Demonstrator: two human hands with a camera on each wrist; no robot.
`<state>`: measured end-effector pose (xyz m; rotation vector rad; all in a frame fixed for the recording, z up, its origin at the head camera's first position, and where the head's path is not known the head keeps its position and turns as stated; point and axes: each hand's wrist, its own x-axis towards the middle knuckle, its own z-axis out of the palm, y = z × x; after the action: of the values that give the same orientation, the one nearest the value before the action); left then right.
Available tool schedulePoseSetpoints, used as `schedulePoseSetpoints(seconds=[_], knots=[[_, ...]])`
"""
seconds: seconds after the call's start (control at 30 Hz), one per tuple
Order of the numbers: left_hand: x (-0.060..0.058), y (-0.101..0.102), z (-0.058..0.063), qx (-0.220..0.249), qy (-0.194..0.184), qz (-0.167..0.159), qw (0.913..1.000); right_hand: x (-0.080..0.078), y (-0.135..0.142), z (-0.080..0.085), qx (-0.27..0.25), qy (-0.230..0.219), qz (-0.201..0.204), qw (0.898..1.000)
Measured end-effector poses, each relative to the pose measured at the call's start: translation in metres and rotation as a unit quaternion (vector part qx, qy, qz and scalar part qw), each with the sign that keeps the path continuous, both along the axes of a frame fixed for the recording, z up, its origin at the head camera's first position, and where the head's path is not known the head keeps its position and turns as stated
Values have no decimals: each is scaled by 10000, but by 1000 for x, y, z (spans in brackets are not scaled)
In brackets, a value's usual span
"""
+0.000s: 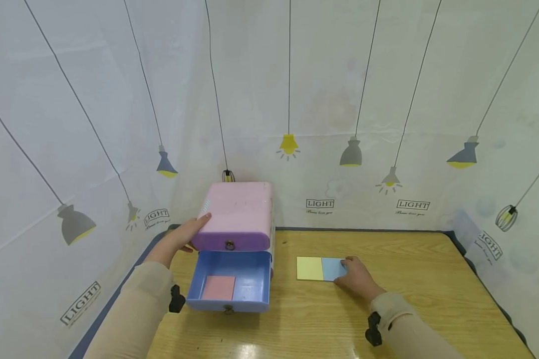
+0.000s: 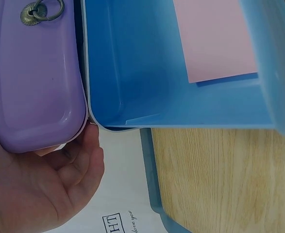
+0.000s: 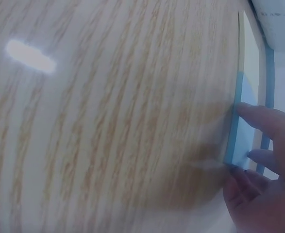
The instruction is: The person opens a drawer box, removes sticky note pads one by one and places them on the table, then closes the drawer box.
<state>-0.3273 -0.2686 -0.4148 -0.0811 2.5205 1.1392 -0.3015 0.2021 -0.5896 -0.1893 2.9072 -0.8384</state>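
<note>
Blue square notepad [image 1: 332, 269] sat pinched in the half-closed right hand [image 1: 358, 279]; the curled left hand [image 1: 184, 237] gripped the pink-and-purple plastic drawer box [image 1: 239, 210], likely to keep it still.

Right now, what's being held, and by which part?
The right hand pinches the blue pad at its right end. The left hand touches the drawer unit at its left side; can't tell if it grips.

Beyond the far edge of the desk [image 1: 431, 279], a pale wall sheet [image 1: 251, 75] is being covered by printed lamps [image 1: 289, 143] and LIGHT labels [image 1: 320, 203]; the left edge is being bordered by blue trim [image 2: 149, 170].
</note>
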Motion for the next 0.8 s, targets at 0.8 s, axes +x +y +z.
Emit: schedulePoseSetpoints(seconds=[0.8], knots=[[1, 1, 0, -16, -42, 17, 10000, 25, -54, 65, 218, 668, 996, 9925]])
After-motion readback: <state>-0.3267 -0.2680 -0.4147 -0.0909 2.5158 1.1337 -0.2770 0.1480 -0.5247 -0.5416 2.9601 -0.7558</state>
